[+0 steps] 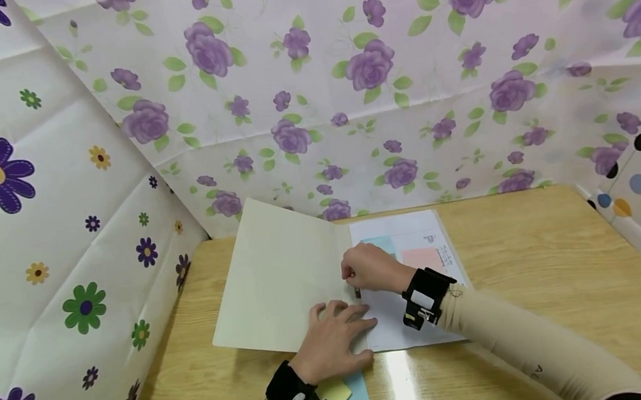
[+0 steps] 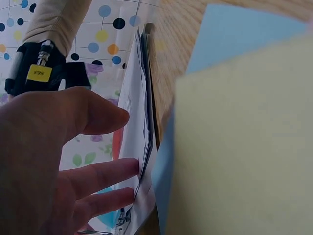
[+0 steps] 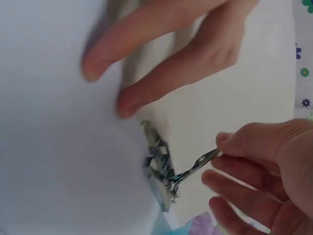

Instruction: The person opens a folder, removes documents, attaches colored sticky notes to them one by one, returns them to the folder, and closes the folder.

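Observation:
An open file folder (image 1: pixel 281 276) lies on the table, its cover spread to the left and white papers (image 1: pixel 405 323) on the right side. At its spine is a metal lever clip (image 3: pixel 160 164). My right hand (image 1: pixel 375 267) pinches the raised lever (image 3: pixel 198 164) of that clip between thumb and forefinger. With fingers spread, my left hand (image 1: pixel 331 340) rests across the lower spine and the papers' left edge. In the right wrist view, two left fingertips (image 3: pixel 129 104) press just beside the clip. In the left wrist view, the paper stack (image 2: pixel 137 107) shows edge-on.
Pink paper (image 1: pixel 420 258) and blue paper (image 1: pixel 379 243) lie with the sheets in the folder. Below my left hand, a yellow paper (image 1: pixel 337 395) overlaps a light blue one (image 1: pixel 357 391). Wooden table (image 1: pixel 533 248) extends to the right; flowered cloth (image 1: pixel 314 102) hangs behind.

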Demonstrator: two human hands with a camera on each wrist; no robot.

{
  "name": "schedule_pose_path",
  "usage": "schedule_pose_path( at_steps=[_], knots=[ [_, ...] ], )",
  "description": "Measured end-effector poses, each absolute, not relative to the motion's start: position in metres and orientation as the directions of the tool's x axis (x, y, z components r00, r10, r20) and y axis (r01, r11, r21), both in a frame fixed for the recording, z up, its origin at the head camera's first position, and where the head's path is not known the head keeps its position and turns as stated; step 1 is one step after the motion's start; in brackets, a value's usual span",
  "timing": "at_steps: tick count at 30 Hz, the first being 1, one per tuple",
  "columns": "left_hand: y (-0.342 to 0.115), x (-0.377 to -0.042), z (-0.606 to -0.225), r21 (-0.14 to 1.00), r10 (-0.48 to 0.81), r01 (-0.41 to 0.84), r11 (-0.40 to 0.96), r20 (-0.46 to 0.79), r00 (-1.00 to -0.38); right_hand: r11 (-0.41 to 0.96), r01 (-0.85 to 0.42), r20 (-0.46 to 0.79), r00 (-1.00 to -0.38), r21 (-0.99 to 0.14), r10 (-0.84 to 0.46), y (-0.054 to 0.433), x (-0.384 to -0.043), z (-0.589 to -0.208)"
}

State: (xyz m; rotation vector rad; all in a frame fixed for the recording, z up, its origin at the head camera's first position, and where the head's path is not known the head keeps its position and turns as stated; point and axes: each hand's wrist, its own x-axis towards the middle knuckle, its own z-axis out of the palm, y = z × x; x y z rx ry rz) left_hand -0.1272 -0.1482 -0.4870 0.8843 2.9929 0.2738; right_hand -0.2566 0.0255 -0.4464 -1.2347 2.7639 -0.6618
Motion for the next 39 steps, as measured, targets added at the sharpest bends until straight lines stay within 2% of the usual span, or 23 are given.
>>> schedule_pose_path(
  at_steps=[10, 17, 21, 28, 32, 39],
  knots=[
    [-0.148, -0.129, -0.489, 0.191, 0.535, 0.529, 0.827, 0.025, -0.845, 0.571, -0.79, 0.109, -0.602, -0.221, -0.791, 0.033, -0.244, -0.468],
    [-0.149, -0.129, -0.487, 0.205, 0.543, 0.535, 0.82, 0.02, -0.84, 0.518, -0.847, 0.166, -0.532, -0.121, -0.83, 0.038, -0.242, -0.483],
    [-0.149, -0.129, -0.487, 0.223, 0.533, 0.52, 0.824, 0.005, -0.846, 0.494, -0.865, 0.178, -0.502, -0.087, -0.847, 0.04, -0.241, -0.486],
    [-0.149, -0.127, -0.487, 0.227, 0.522, 0.508, 0.831, -0.003, -0.853, 0.443, -0.894, 0.214, -0.422, 0.063, -0.881, 0.047, -0.237, -0.499],
    [-0.15, -0.126, -0.486, 0.238, 0.515, 0.497, 0.834, -0.016, -0.857, 0.413, -0.906, 0.216, -0.386, 0.092, -0.897, 0.054, -0.235, -0.502],
    [-0.152, -0.126, -0.486, 0.257, 0.532, 0.512, 0.82, -0.012, -0.847, 0.374, -0.901, 0.247, -0.32, 0.22, -0.915, 0.048, -0.239, -0.503]
  ],
)
